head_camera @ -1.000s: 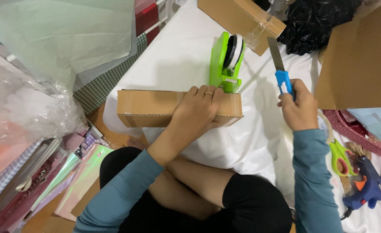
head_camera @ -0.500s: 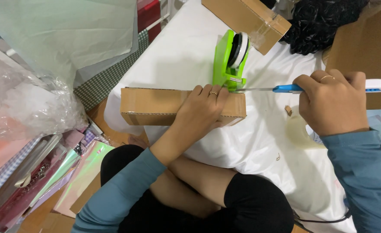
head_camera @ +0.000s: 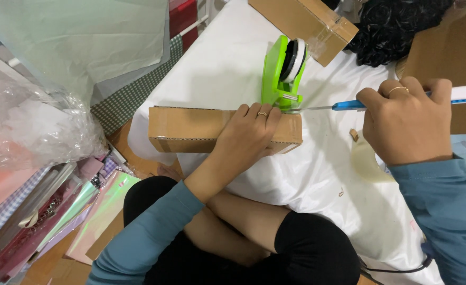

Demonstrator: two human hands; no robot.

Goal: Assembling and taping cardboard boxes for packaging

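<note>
At the far left you have clear plastic sheeting (head_camera: 43,121) bunched up, and below it a stack of coloured paper sheets (head_camera: 69,211) fanned on the floor. To the right, on the white cloth (head_camera: 317,190) that covers the surface in front of you, lies one long flat cardboard box (head_camera: 190,129), lengthwise from left to right. Your left hand (head_camera: 248,134) is pressed flat over its right end, fingers spread across the top edge, with one ring showing. Just beyond that hand stands one green tape dispenser (head_camera: 280,74) holding one roll. A second cardboard box (head_camera: 307,24), taped across its end, sits farther away, at the top. Your right hand (head_camera: 407,124) is closed around one blue-handled utility knife (head_camera: 349,105); it too wears one ring. The thin blade points left, and its tip meets the box's far right corner beside the dispenser's foot. A black crumpled bag (head_camera: 396,26) lies at far right.
</note>
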